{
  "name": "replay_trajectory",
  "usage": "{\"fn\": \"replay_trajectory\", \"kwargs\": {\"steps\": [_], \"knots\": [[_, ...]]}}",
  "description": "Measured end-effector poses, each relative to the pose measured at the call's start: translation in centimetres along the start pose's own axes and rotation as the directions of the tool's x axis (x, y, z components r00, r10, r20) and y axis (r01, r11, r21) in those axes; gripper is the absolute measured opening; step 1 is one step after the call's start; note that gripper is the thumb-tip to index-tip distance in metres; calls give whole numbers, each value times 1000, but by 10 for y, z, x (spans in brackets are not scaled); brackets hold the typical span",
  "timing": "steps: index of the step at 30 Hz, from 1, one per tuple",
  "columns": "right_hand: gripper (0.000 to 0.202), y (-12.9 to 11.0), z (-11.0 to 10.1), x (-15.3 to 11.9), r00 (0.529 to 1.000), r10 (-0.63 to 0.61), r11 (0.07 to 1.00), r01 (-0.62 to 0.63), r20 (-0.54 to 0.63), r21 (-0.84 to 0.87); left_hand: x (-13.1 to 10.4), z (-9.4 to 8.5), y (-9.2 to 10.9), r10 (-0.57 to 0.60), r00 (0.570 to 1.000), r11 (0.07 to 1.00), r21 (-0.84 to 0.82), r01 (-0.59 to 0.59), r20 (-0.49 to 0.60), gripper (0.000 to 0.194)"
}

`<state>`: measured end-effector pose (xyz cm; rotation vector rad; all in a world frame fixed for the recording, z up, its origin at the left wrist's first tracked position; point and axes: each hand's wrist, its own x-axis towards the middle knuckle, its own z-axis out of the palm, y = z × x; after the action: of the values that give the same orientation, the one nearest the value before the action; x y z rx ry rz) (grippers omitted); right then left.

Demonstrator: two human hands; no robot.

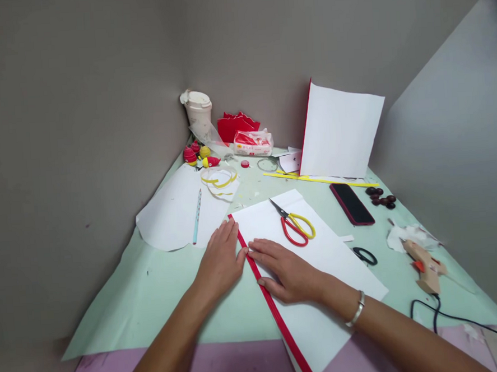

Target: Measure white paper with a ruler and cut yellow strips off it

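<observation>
A white sheet of paper (pixel 324 316) with a red strip (pixel 277 314) along its left edge lies in front of me, its near corner past the table's edge. My left hand (pixel 223 252) rests flat at the strip's upper end, fingers stretched forward and thumb near the strip. Lying on the sheet, my right hand (pixel 281 268) has its fingers extended, with the fingertips touching the strip. A pair of scissors (pixel 293 222) with one red and one yellow handle sits on the paper beyond my right hand.
Left are a pencil (pixel 197 217) and white paper (pixel 166 213). Behind stand a lidded cup (pixel 199 107), a tissue pack (pixel 253 143) and an upright red-edged white sheet (pixel 341 130). Right lie a phone (pixel 352 204), black-handled scissors (pixel 365 256) and a corded glue gun (pixel 426 268).
</observation>
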<state>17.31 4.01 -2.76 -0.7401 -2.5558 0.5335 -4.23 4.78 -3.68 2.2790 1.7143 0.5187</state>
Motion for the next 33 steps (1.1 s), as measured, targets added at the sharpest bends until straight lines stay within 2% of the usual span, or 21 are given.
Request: {"fn": "replay_trajectory", "kwargs": {"steps": [5, 15, 23, 33], "knots": [[62, 0, 0, 0, 1000, -7, 1000, 7, -6, -6, 0, -1, 1, -10, 1000, 1000, 20, 10, 26, 58], [64, -1, -2, 0, 1000, -10, 1000, 10, 8, -2, 0, -1, -1, -2, 1000, 1000, -16, 2, 4, 58], [65, -1, -5, 0, 999, -19, 1000, 19, 27, -17, 1, -4, 0, -15, 999, 1000, -14, 15, 45, 61], [70, -3, -11, -7, 995, 1, 999, 4, 101, -49, 1, -7, -2, -8, 997, 1000, -22, 10, 76, 66]]}}
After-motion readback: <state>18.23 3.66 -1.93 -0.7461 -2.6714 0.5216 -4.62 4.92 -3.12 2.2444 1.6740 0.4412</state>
